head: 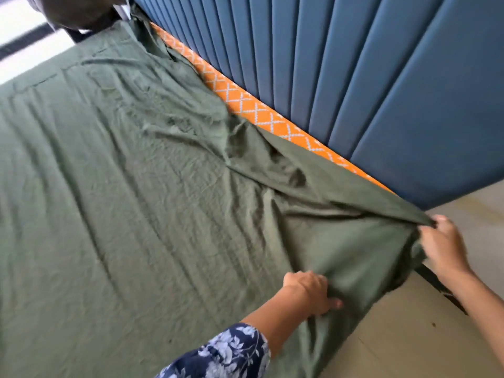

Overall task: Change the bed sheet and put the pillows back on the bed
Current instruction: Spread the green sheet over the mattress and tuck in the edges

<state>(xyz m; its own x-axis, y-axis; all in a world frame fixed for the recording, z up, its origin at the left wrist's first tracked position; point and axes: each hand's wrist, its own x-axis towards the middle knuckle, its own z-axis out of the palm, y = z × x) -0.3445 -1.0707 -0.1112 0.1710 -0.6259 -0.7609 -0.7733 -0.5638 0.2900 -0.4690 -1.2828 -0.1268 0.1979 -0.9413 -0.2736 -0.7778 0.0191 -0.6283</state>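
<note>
A wrinkled green bed sheet covers most of the bed. Along the headboard side a strip of orange mattress with a white diamond pattern shows bare. My right hand grips the sheet's corner at the bed's near right corner, and the cloth runs taut from it. My left hand grips a fold of the sheet at the bed's side edge, where the cloth hangs down. No pillow is in view.
A padded blue headboard with vertical channels runs along the far side of the bed. Beige floor lies at the lower right. A dark bundle sits at the top left corner, beside a bright area.
</note>
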